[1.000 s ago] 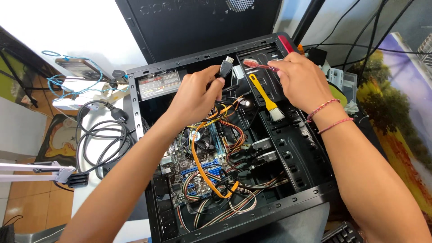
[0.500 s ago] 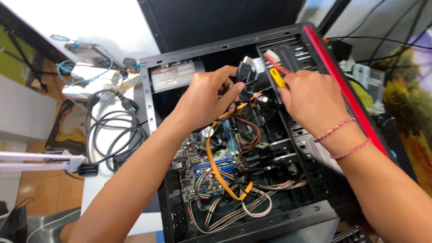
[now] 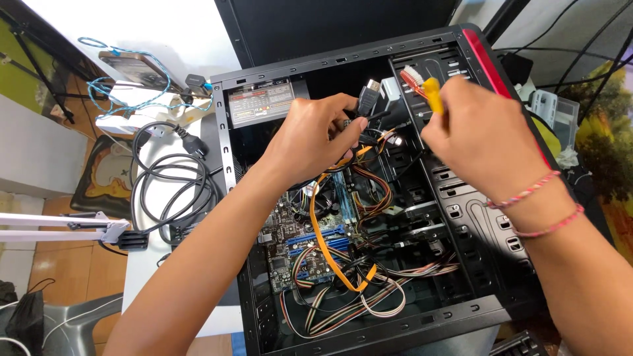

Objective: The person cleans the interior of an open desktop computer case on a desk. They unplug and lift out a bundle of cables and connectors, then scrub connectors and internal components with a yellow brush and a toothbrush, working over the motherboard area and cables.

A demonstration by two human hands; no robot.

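Observation:
An open black computer case (image 3: 369,333) with a red front edge lies on its side in front of me. My left hand (image 3: 315,137) reaches into its upper part and grips a black cable connector (image 3: 366,97) with thin black wires. My right hand (image 3: 484,135) holds a yellow-handled brush (image 3: 430,91) whose white and red bristles point toward the drive bays at the top. Below my hands lie the motherboard (image 3: 297,244) with blue slots, an orange flat cable (image 3: 326,254) and bundles of coloured wires.
A coiled black power cord (image 3: 168,181) lies on the white table left of the case. Above it sit a white power strip and a blue cable (image 3: 125,92). A white clamp arm (image 3: 59,227) stands at the left. Small boxes and cables lie at the right.
The view has shifted closer over the case. My right hand has lifted the brush toward the upper drive bays, and my left hand has kept hold of the connector.

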